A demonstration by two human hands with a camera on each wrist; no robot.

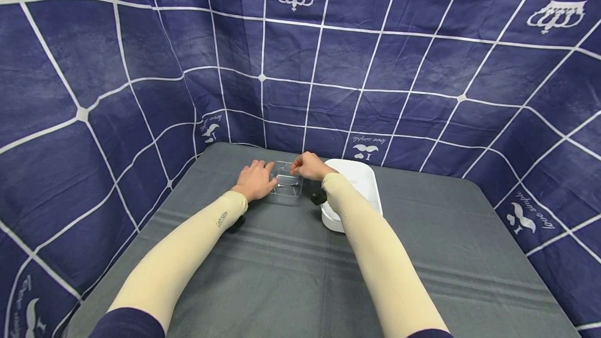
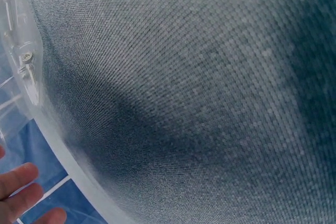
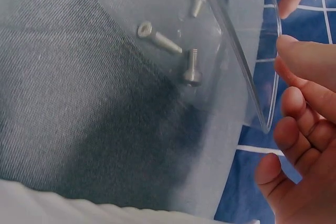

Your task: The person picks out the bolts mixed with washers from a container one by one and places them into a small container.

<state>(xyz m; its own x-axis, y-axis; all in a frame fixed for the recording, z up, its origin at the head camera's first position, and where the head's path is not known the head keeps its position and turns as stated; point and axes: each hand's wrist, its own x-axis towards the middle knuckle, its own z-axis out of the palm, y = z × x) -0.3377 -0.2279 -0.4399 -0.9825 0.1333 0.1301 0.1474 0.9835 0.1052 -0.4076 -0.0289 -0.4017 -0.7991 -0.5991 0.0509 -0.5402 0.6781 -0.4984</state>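
A clear plastic box (image 1: 286,193) lies on the grey cloth between both hands. Several metal socket-head screws (image 3: 193,71) rest in it, seen through its wall; a few also show in the left wrist view. My left hand (image 1: 255,180) lies with fingers spread at the box's left side, thumb and forefinger by its edge. Above the far right corner of the box is my right hand (image 1: 309,166), fingers bent. Its thumb and forefinger come together by the rim in the right wrist view; whether they pinch anything cannot be made out.
A white tray (image 1: 375,192) stands just right of the box, partly under my right forearm. Grey cloth (image 1: 281,265) covers the table. Blue curtain (image 1: 375,56) with white lines hangs close behind and at both sides.
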